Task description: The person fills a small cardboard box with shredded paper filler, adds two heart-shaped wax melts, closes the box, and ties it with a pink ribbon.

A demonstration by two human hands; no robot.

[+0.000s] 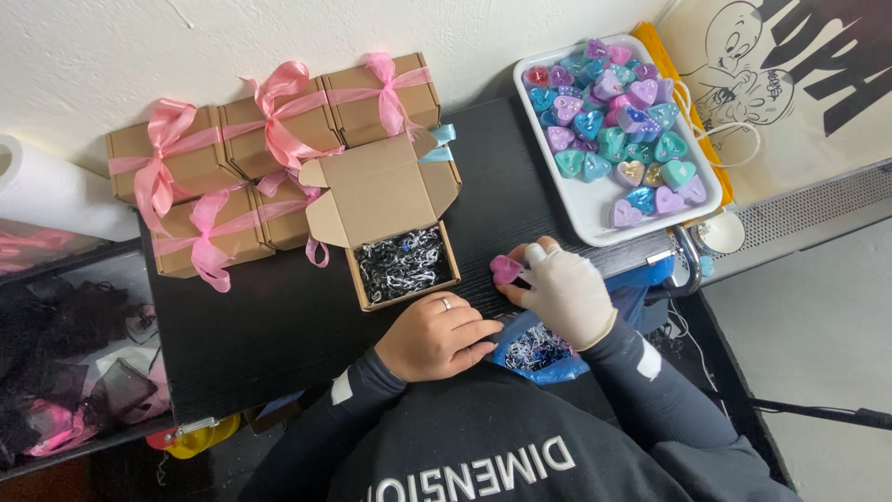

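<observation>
My right hand, in a white glove, pinches a small pink heart-shaped piece just above the black table. My left hand, bare with a ring, rests on the table's near edge with its fingers on the rim of a blue bag of black-and-white shredded filler. An open cardboard box, lid up and filled with the same shreds, stands just beyond my left hand.
A white tray of several pastel heart pieces lies at the right. Several closed cardboard boxes tied with pink ribbon stand at the back left. A white paper roll lies far left, above a shelf of dark and pink fabric.
</observation>
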